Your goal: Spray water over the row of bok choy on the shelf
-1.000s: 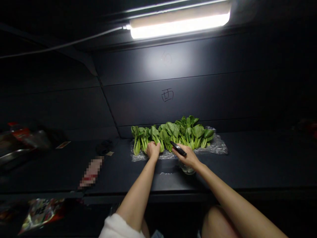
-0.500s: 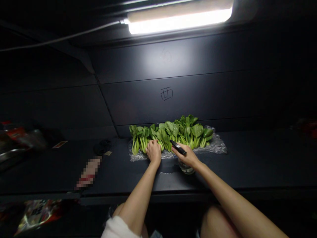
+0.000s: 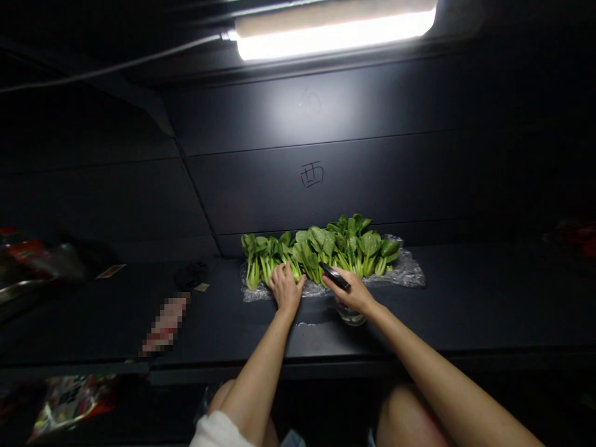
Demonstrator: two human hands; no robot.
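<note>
A row of green bok choy (image 3: 316, 245) lies on crinkled clear plastic wrap (image 3: 410, 268) against the back panel, leaves upward and pale stems toward me. My left hand (image 3: 285, 288) rests on the stems left of the middle, its fingers spread over them. To the right, my right hand (image 3: 354, 295) is wrapped round the neck of a spray bottle (image 3: 335, 277) with a black trigger head pointing left toward the greens. The bottle's clear body shows below that hand, with its base at the shelf.
The dark shelf (image 3: 223, 323) has a small wet streak near its front. Left lie a blurred-out pink packet (image 3: 166, 323), a dark crumpled thing (image 3: 192, 275) and red packages (image 3: 30, 251). A bright tube lamp (image 3: 335, 31) with a white cable hangs overhead. Bags sit on the lower shelf.
My left hand has gone from closed fingers among the stems to spread fingers lying over them, and the bok choy under it has shifted slightly. The right hand keeps the spray bottle in place.
</note>
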